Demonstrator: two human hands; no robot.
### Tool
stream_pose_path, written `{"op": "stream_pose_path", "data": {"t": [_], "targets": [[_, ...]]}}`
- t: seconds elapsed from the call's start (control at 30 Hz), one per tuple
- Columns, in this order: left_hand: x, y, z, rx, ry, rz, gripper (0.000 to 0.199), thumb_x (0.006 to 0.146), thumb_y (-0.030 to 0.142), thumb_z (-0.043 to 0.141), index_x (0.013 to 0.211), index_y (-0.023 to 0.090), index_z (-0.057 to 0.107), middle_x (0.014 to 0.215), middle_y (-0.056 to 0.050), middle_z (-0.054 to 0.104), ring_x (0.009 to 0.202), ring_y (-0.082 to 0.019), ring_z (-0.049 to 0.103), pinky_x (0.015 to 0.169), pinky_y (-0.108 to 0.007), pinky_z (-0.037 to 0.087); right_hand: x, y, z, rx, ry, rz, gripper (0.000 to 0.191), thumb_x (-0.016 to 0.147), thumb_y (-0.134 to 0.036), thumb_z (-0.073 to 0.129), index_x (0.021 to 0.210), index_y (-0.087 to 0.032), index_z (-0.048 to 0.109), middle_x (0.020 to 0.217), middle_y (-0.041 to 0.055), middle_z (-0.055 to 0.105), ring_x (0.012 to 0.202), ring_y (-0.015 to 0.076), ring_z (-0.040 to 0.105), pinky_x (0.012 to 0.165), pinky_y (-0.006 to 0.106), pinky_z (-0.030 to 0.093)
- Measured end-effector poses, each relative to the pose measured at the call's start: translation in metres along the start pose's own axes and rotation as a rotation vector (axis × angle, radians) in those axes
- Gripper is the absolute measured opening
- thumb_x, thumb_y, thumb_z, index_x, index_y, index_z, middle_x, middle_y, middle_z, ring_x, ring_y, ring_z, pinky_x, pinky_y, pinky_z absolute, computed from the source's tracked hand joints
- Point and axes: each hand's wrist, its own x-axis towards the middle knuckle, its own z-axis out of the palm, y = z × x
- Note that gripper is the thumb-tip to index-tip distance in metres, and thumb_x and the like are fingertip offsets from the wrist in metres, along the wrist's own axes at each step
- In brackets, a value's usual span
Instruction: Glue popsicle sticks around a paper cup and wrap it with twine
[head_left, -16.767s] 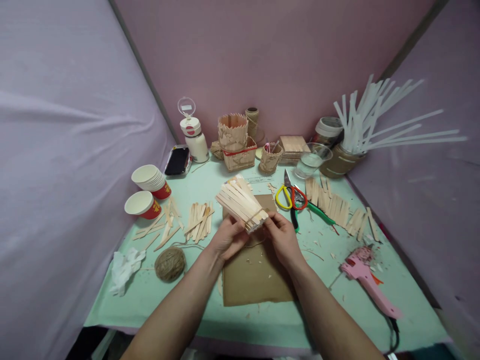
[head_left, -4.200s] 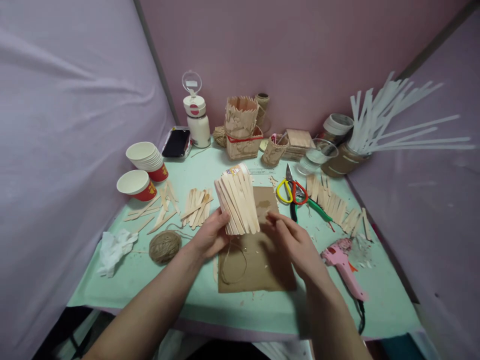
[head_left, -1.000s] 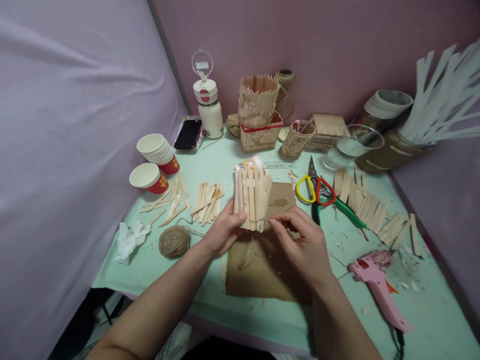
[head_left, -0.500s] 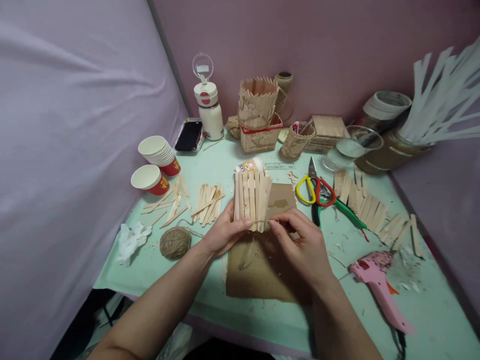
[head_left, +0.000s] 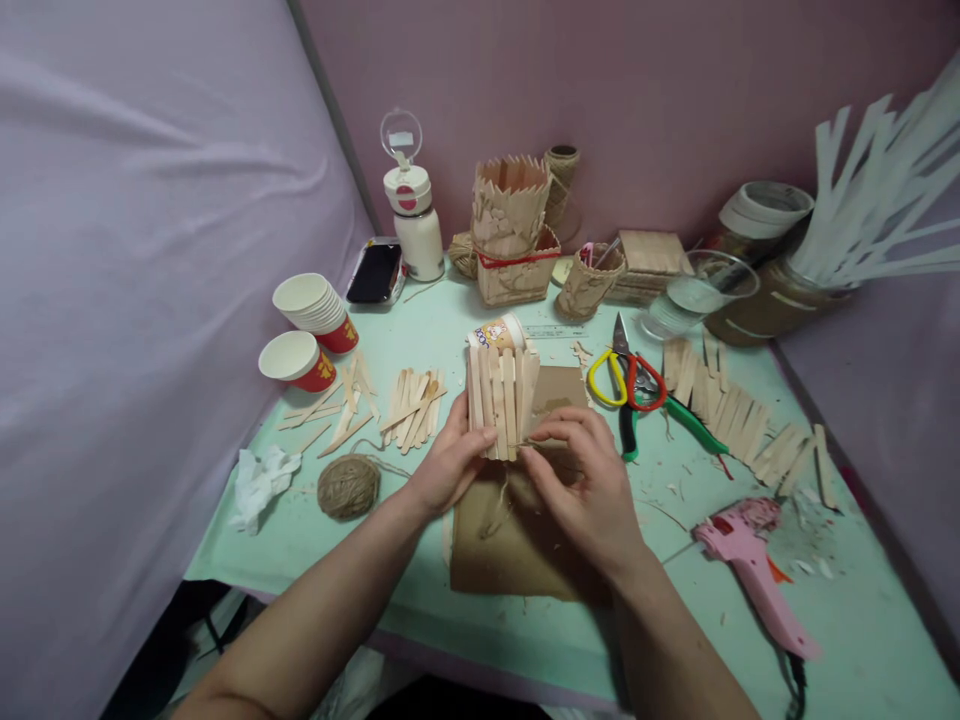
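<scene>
A paper cup (head_left: 501, 332) with flat wooden sticks (head_left: 496, 390) around its side lies over a brown board (head_left: 517, 550). My left hand (head_left: 454, 455) grips the stick-covered cup from the left, its thumb on the sticks. My right hand (head_left: 581, 470) is at the cup's lower right, fingers bent around a thin twine (head_left: 517, 445) that crosses the sticks; the exact pinch is hard to make out. A loose twine end hangs below onto the board. The twine ball (head_left: 349, 487) sits left of my left wrist, its strand running toward that hand.
Loose sticks (head_left: 414, 408), paper cups (head_left: 298, 361) and a tissue (head_left: 262, 484) lie left. Scissors (head_left: 621, 370), green-handled pliers (head_left: 694, 425), joined sticks (head_left: 739, 415) and a pink glue gun (head_left: 757, 570) lie right. Behind stand a bottle (head_left: 420, 240), wooden containers (head_left: 514, 270) and a clear cup (head_left: 701, 295).
My right hand has shifted slightly left, closer to the sticks' lower edge, and its fingers have changed position. The loose twine below the cup shows more clearly. The whole view has shifted a little.
</scene>
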Motion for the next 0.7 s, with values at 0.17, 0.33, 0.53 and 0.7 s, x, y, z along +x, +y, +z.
{"op": "stream_pose_path", "data": {"t": [0.17, 0.33, 0.53, 0.7], "targets": [[-0.001, -0.003, -0.001, 0.078, -0.005, 0.045, 0.07, 0.072, 0.035, 0.081, 0.134, 0.023, 0.051, 0.137, -0.01, 0.061, 0.135, -0.031, 0.051, 0.113, -0.043, 0.039, -0.001, -0.001, 0.002, -0.044, 0.015, -0.008, 0.002, 0.09, -0.023, 0.066, 0.089, -0.024, 0.066, 0.094, 0.0049, 0.062, 0.093, 0.0225, 0.059, 0.083, 0.04, 0.046], [-0.001, -0.008, -0.008, 0.174, 0.018, 0.088, 0.074, 0.074, 0.035, 0.079, 0.14, 0.024, 0.048, 0.137, -0.01, 0.06, 0.139, -0.031, 0.046, 0.115, -0.046, 0.035, 0.0, 0.0, 0.002, -0.075, 0.001, -0.021, 0.006, 0.09, -0.022, 0.068, 0.084, -0.023, 0.067, 0.09, 0.0042, 0.064, 0.089, 0.0219, 0.058, 0.08, 0.039, 0.042], [-0.002, -0.005, -0.01, 0.286, 0.007, 0.123, 0.074, 0.075, 0.033, 0.078, 0.141, 0.024, 0.047, 0.14, -0.011, 0.057, 0.141, -0.032, 0.044, 0.118, -0.047, 0.031, -0.001, 0.0, 0.001, -0.093, -0.01, -0.015, 0.009, 0.091, -0.024, 0.067, 0.083, -0.023, 0.067, 0.088, 0.0034, 0.065, 0.087, 0.0214, 0.057, 0.079, 0.039, 0.039], [-0.005, 0.004, -0.007, 0.43, 0.019, 0.184, 0.071, 0.075, 0.03, 0.079, 0.139, 0.021, 0.047, 0.141, -0.011, 0.053, 0.141, -0.031, 0.042, 0.12, -0.044, 0.028, -0.001, 0.0, 0.002, -0.095, -0.019, -0.002, 0.009, 0.09, -0.024, 0.067, 0.081, -0.024, 0.067, 0.088, 0.0032, 0.065, 0.088, 0.022, 0.057, 0.079, 0.04, 0.038]]}}
